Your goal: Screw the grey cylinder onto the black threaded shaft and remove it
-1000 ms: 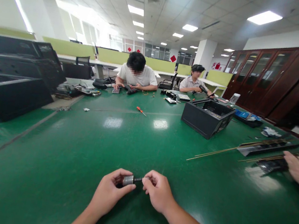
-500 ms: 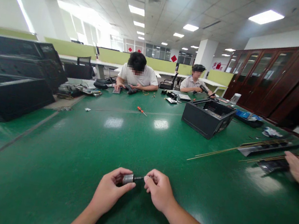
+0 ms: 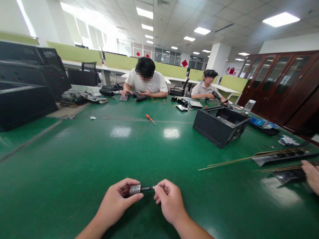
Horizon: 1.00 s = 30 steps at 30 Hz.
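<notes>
My left hand point(image 3: 116, 203) is closed round a small grey metal cylinder point(image 3: 135, 189), held just above the green table point(image 3: 59, 160). A thin dark shaft point(image 3: 147, 189) sticks out of the cylinder to the right. My right hand point(image 3: 168, 200) pinches the free end of that shaft with thumb and forefinger. Both hands sit close together near the table's front edge, forearms reaching in from the bottom of the view.
A black open computer case point(image 3: 220, 125) stands at centre right, stacked black cases point(image 3: 10, 83) at the left. A red-handled screwdriver point(image 3: 150, 118) lies mid-table. Thin brass rods point(image 3: 231, 161) and another person's hand point(image 3: 318, 179) are at the right. Two people sit at the far end.
My hands and the cylinder have barely shifted, a little up in the view. The shaft shows slightly longer between my hands.
</notes>
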Motion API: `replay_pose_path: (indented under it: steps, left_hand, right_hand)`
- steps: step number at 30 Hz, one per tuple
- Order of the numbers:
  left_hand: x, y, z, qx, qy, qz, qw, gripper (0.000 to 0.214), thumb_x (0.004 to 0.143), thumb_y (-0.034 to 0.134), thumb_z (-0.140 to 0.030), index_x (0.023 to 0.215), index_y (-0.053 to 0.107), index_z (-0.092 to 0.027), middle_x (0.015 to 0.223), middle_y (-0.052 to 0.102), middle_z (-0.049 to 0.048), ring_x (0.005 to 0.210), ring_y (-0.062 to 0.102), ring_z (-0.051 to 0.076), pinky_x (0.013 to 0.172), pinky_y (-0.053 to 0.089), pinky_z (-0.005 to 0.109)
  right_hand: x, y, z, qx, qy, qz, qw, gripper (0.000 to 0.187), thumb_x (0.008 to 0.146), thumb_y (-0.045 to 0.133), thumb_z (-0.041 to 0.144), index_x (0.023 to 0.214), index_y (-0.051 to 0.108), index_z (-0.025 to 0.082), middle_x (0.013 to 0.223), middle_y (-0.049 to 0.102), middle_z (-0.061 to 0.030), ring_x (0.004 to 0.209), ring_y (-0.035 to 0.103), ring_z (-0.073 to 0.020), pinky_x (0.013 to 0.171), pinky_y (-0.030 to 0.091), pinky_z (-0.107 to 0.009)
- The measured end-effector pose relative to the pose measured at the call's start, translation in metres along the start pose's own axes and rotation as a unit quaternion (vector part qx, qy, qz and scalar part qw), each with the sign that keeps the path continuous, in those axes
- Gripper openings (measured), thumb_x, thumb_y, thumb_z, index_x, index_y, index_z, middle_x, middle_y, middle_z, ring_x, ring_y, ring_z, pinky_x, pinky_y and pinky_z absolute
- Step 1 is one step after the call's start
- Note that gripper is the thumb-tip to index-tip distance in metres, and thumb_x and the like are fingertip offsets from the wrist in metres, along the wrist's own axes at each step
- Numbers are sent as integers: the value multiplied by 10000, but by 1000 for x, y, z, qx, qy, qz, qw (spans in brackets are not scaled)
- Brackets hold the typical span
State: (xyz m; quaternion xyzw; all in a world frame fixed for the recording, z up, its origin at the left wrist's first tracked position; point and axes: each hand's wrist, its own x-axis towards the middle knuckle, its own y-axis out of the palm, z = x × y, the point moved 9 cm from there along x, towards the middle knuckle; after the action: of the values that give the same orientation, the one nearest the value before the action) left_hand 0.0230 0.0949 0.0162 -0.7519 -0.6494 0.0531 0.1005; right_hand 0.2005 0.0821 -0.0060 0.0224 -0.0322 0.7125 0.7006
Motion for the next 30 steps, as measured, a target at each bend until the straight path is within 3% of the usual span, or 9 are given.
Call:
replay_pose_path:
  steps: [7, 13, 16, 21, 26, 30]
  left_hand:
    - [0, -3, 3, 5, 5, -9, 1000, 361, 663, 828, -344, 927, 667, -157, 823, 738, 47, 776, 683, 215, 744, 522, 306]
    - [4, -12, 9, 2, 9, -54, 998, 390, 639, 849, -369, 887, 628, -164, 758, 699, 16, 714, 659, 191, 691, 505, 284]
    - [5, -16, 10, -14, 7, -86, 996, 419, 632, 843, -392, 895, 600, -175, 809, 704, 19, 789, 680, 195, 766, 524, 286]
    - [-7, -31, 1, -22, -17, -131, 991, 595, 658, 793, -465, 1134, 603, -164, 1038, 739, 87, 979, 697, 243, 902, 525, 336]
    - [-47, -81, -17, 46, -52, -147, 987, 634, 591, 820, -558, 1073, 644, -187, 963, 781, 88, 964, 716, 304, 938, 516, 385]
    - [-100, -150, -21, 166, -65, -212, 961, 721, 489, 744, -773, 1004, 670, -274, 979, 794, 47, 997, 719, 337, 936, 538, 407]
  right_hand:
    - [0, -4, 1, 62, -2, -29, 998, 244, 842, 626, 363, 711, 598, 158, 567, 590, 14, 483, 529, -113, 506, 404, -226]
    - [6, -28, -4, 198, 3, -132, 971, 465, 897, 466, 555, 585, 431, 212, 457, 460, 47, 394, 415, -96, 434, 337, -230]
    - [10, -24, -8, 219, 18, -114, 969, 512, 864, 480, 619, 554, 368, 227, 409, 402, 61, 349, 367, -91, 396, 291, -232]
    - [13, -14, -7, 230, 22, -73, 970, 552, 815, 525, 671, 528, 371, 225, 395, 405, 59, 341, 376, -89, 390, 284, -231]
    - [14, -11, -5, 234, 16, -60, 970, 512, 807, 561, 651, 580, 443, 207, 419, 458, 56, 362, 417, -91, 408, 310, -224]
    - [14, -6, -5, 232, 10, -52, 971, 478, 827, 568, 627, 639, 490, 194, 437, 486, 59, 366, 422, -90, 413, 319, -223]
